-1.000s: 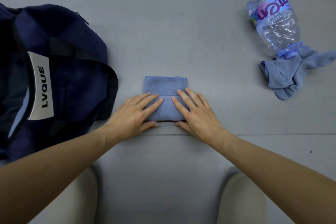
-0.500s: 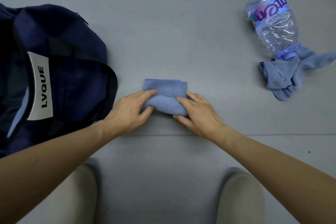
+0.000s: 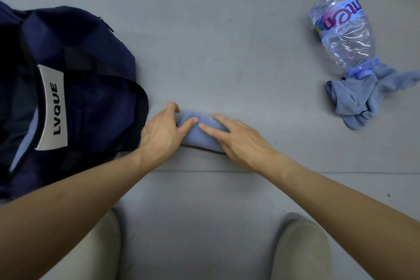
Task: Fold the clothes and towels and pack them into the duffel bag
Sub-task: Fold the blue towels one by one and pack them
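– Just right of the dark navy fabric duffel bag (image 3: 91, 57), what's that bundle?

– Small light-blue soft-pile towel (image 3: 197, 138), folded into a thick wad on the grey floor (image 3: 227, 41), v. close to the bag's black strap.

– Hands?

– L hand (image 3: 163, 134) has the bag-side end: thumb on top, fingers curled round the far edge, so it's clasping cloth. R hand (image 3: 241, 141) lies flat on the end away from the bag, fingers straight, pressing only, nothing clasped.

– So where's the towel vs. the grip?

– Between the two hands: one end inside L's curl, other end under R's fingers. Only the middle strip shows.

– Handling?

– My guess: v. light, soft, zero stiffness, not fragile. Prob. springs open if let go, so pinch thru all layers at both ends, or scoop under w/ one hand & clamp on top w/ the other. Taking the top layer only = it unfolds.

– Bag ready?

– Mouth looks open, white LVQUE label (image 3: 52, 107) showing. Short carry.

– Anything else?

– Well right of the bag: crumpled light-blue cloth (image 3: 359, 98), not yet folded, w/ the neck of a crushed clear plastic bottle (image 3: 341, 29) on it.
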